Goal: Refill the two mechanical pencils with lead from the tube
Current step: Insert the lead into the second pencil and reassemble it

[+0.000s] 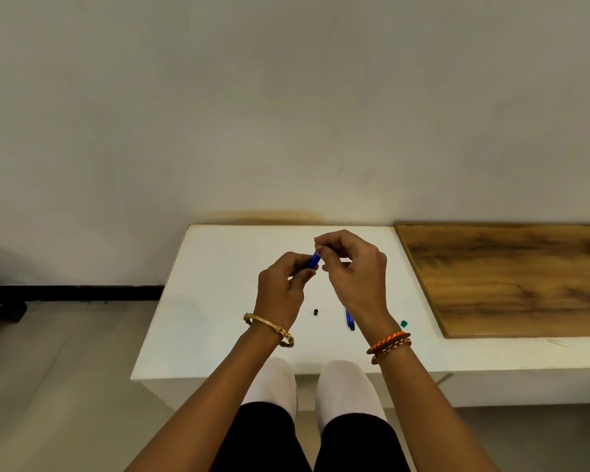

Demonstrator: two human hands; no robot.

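We are at the loading step, it seems: our left hand (280, 287) grips a blue mechanical pencil (314, 259) above the white bench (218, 318), while our right hand (351, 267) pinches at its top end, perhaps feeding lead too thin to see. Next comes capping, likely with the small black cap (315, 312) lying below. The second blue pencil (349, 322) lies half hidden under our right wrist, a green piece (403, 323) just beside; nothing blocks us.
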